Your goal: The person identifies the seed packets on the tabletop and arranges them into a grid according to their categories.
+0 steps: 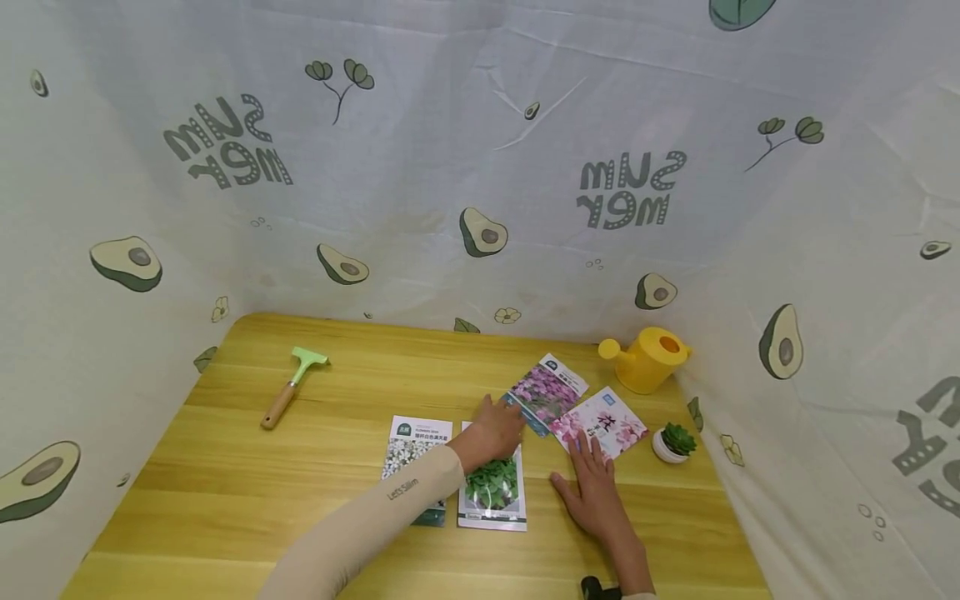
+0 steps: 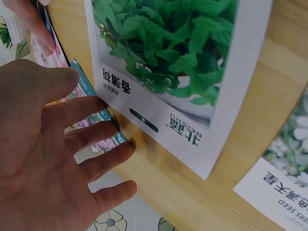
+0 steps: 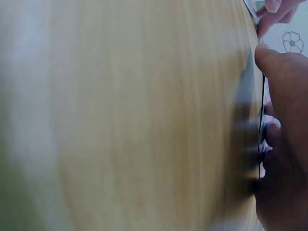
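Note:
My left hand (image 1: 491, 429) reaches across with its fingertips at the lower left edge of a seed packet with purple flowers (image 1: 551, 390). Its fingers (image 2: 108, 159) are spread and loosely extended in the left wrist view. Below that hand lies a green-leaf seed packet (image 1: 492, 496), partly hidden by it. A white-flower seed packet (image 1: 405, 450) lies to the left, crossed by the sleeve. My right hand (image 1: 596, 492) rests its extended fingers on the lower edge of a pink-blossom packet (image 1: 611, 417), which lies beside the purple one.
A yellow watering can (image 1: 648, 362) stands at the back right, and a small potted succulent (image 1: 677, 440) is right of the pink packet. A green-headed hand tool with a wooden handle (image 1: 288, 392) lies on the left. Printed cloth (image 1: 420, 167) surrounds the wooden table (image 1: 202, 492).

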`<state>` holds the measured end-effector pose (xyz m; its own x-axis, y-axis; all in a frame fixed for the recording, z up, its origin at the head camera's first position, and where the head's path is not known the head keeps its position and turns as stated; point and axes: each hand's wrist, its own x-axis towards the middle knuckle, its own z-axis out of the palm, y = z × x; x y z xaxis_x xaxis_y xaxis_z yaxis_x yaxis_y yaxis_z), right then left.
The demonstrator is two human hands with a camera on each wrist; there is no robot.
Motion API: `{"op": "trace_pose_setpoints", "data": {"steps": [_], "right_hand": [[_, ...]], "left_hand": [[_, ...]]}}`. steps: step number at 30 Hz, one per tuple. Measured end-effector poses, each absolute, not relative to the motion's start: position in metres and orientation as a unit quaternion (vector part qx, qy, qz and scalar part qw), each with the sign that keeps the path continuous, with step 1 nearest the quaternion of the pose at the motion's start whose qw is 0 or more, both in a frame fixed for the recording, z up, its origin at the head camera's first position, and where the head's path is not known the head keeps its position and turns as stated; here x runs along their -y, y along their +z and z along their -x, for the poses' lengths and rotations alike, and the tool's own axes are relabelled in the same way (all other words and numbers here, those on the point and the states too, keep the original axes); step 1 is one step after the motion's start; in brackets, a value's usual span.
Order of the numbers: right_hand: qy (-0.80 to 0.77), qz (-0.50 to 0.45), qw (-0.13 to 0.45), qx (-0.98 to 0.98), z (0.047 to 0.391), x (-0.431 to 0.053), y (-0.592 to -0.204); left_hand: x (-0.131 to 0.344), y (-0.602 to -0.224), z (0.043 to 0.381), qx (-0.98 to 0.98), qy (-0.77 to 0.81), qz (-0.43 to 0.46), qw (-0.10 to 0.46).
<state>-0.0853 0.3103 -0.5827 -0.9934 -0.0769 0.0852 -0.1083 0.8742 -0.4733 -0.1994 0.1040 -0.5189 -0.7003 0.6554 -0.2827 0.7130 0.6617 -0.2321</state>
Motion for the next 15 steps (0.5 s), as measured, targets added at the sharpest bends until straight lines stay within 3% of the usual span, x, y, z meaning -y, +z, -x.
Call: {"op": "trace_pose_setpoints", "data": {"steps": [15], "right_hand": [[0.243,-0.045,0.031,0.969,0.085,-0.3097,-0.5826]], "left_hand": [[-0.0936,-0.522,0.2046,-0.921,-0.121,-0.353,0.107]]}}
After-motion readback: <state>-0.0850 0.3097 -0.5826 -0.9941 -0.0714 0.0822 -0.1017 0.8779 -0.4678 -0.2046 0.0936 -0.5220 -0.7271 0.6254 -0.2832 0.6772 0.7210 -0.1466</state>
